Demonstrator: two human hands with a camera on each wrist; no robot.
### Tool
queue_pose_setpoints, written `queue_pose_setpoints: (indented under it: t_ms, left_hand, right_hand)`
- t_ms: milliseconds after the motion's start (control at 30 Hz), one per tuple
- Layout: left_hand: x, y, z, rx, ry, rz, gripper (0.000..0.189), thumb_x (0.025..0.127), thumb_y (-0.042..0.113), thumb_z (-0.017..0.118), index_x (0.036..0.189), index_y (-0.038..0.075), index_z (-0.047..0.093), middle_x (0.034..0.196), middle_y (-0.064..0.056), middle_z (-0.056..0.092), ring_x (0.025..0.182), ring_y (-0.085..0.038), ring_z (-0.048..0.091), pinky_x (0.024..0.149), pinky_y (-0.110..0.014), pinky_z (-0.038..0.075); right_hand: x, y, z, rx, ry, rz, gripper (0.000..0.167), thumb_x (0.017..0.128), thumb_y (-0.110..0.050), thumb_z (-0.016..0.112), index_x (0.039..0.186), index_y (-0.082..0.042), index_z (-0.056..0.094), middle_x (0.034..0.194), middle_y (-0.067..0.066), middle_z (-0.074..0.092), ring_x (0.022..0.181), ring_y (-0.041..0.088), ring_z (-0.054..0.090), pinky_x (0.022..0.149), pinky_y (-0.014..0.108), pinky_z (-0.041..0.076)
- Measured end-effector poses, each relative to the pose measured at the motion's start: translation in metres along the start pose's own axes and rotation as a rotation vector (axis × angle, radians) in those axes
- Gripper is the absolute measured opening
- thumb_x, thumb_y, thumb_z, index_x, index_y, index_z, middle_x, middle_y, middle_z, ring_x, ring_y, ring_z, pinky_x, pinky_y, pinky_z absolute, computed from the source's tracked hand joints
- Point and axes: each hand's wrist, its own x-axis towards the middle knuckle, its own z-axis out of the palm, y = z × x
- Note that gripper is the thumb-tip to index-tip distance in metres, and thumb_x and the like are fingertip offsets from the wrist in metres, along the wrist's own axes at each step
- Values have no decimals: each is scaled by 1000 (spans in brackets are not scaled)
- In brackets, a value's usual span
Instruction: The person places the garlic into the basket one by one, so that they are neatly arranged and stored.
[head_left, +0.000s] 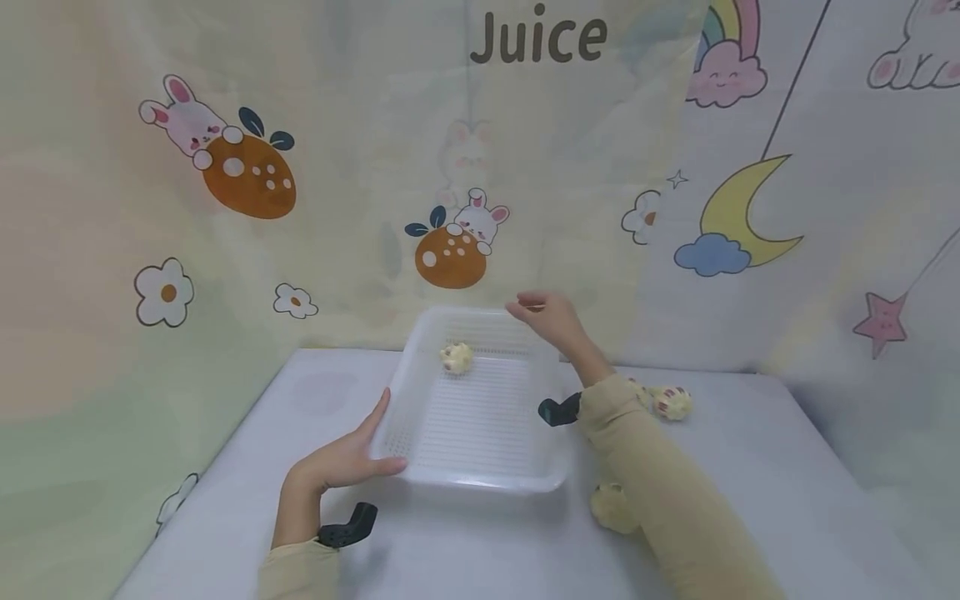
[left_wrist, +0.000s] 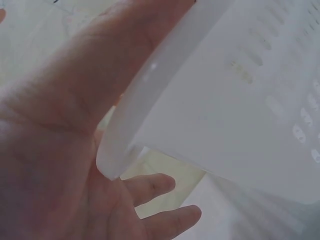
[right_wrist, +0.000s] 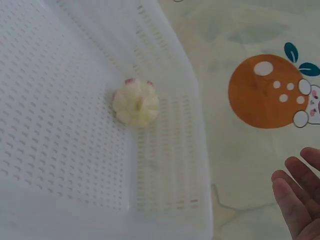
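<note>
My left hand [head_left: 337, 463] grips a white slatted plastic basket [head_left: 480, 482] at its near left corner, the thumb at the near rim and the fingers along the left side. In the left wrist view the rim [left_wrist: 145, 97] presses into the palm, with two fingertips showing below it. Inside the basket, toward its far left, lies one pale garlic bulb [head_left: 456, 358] with pinkish marks. My right hand [head_left: 557, 321] hovers over the far right corner of the basket, fingers loosely bent and nothing between them. The right wrist view shows these fingers [right_wrist: 295, 200] beyond the basket rim.
Several more garlic bulbs lie on the white table [head_left: 330, 400] right of the basket: one bulb [head_left: 673, 403] by the right sleeve, another [head_left: 615, 508] nearer, partly behind the sleeve. A printed curtain [head_left: 360, 183] hangs behind the table. Dark wrist mounts [head_left: 348, 527] stick out at both wrists.
</note>
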Motion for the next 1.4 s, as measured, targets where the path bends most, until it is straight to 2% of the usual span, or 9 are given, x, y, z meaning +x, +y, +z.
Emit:
queue_pose_setpoints:
  t_ms: [167, 300, 367, 567, 833, 1033, 1200, 1400]
  left_hand:
    - [-4, 1, -6, -27, -16, 5, 113, 81, 43, 72, 150, 29, -17, 161, -12, 0, 144, -35, 18, 109, -59, 23]
    - [-5, 4, -6, -54, -24, 8, 116, 79, 43, 73, 151, 27, -16, 161, -13, 1, 143, -36, 21, 109, -59, 24]
    - [-5, 5, -5, -63, -26, 8, 117, 79, 43, 74, 151, 25, -16, 160, -13, 2, 143, -36, 22, 109, -59, 24]
    - [-4, 5, -6, -46, -23, 38, 117, 79, 43, 74, 151, 24, -16, 160, -16, 5, 142, -36, 23, 108, -59, 25]
    - [-4, 3, -7, -24, -16, 36, 116, 80, 45, 72, 151, 25, -17, 160, -17, 4, 144, -37, 20, 109, -57, 24]
    - [-6, 0, -6, 0, -7, 53, 112, 83, 40, 70, 151, 23, -17, 159, -18, 3, 144, -37, 19, 110, -56, 23]
    - [-10, 3, -8, -14, -13, 67, 113, 83, 38, 71, 151, 22, -17, 159, -20, 4, 143, -37, 21, 110, -56, 23]
    - [-10, 8, -5, -21, -14, 86, 113, 83, 34, 71, 151, 21, -18, 159, -21, 2, 143, -39, 18, 109, -58, 23]
  right_hand:
    - [-23, -5, -27, -19, -11, -55, 58, 89, -48, 60, 136, -13, 52, 136, 8, 55, 125, 26, 53, 100, 43, 44]
    - [-42, 9, -49, -50, -23, -87, 59, 90, -48, 60, 136, -13, 52, 135, 9, 56, 124, 28, 54, 99, 45, 45]
    - [-53, 19, -61, -73, -22, -76, 60, 90, -50, 58, 136, -13, 51, 136, 10, 55, 124, 29, 53, 99, 46, 44]
    - [-82, 63, -96, -137, -18, -15, 69, 89, -59, 51, 138, -11, 48, 140, 14, 51, 128, 36, 47, 99, 54, 41]
    - [-109, 133, -135, -214, -57, 92, 70, 95, -53, 46, 141, -2, 42, 142, 27, 42, 127, 48, 42, 95, 62, 38]
    - [-125, 187, -150, -191, -21, 166, 74, 94, -56, 44, 144, -2, 36, 147, 28, 34, 129, 50, 37, 96, 66, 34]
    - [-129, 225, -144, -113, -5, 223, 77, 94, -57, 44, 147, -3, 32, 149, 28, 31, 130, 51, 35, 97, 65, 33]
    - [-138, 253, -135, -46, 24, 229, 73, 96, -51, 46, 146, 0, 30, 147, 30, 33, 128, 51, 39, 96, 57, 40]
